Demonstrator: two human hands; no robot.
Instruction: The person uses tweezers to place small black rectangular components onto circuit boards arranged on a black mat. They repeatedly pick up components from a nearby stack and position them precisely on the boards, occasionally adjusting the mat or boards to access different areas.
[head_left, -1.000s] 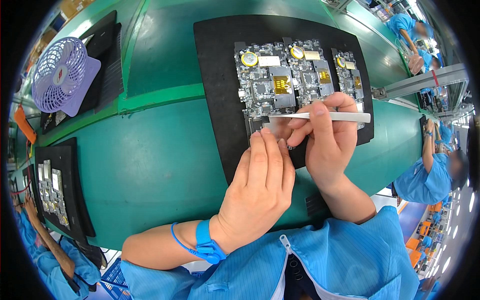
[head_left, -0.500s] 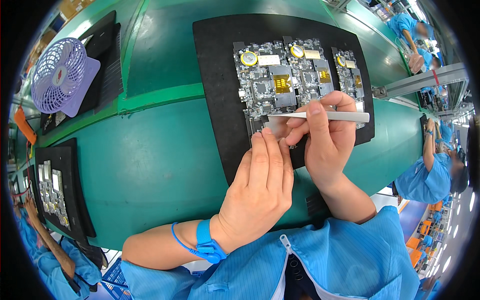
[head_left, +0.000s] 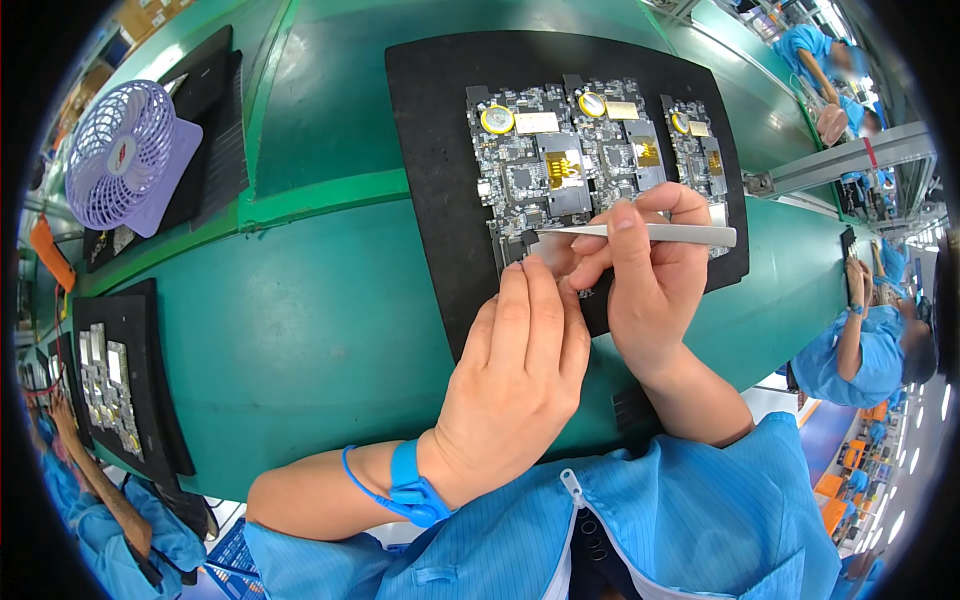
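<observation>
Three circuit boards [head_left: 617, 155] lie side by side on a mat [head_left: 430, 130] right of upper centre, a fan [head_left: 125, 155] at upper left.

an electronics factory: circuit boards [head_left: 612, 130] lie on a black mat [head_left: 430, 130], a green workbench [head_left: 300, 340] runs beneath the mat, blue-clad workers [head_left: 840, 350] right of it.

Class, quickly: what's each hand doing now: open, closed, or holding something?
Left hand: at the near end of a circuit board; open or closed cannot be told.
Right hand: closed, holding tweezers.

Tweezers [head_left: 700, 234] silver-white; circuit boards [head_left: 523, 178] dark grey; mat [head_left: 435, 130] black; table [head_left: 320, 330] green; smock [head_left: 690, 510] blue, striped.
</observation>
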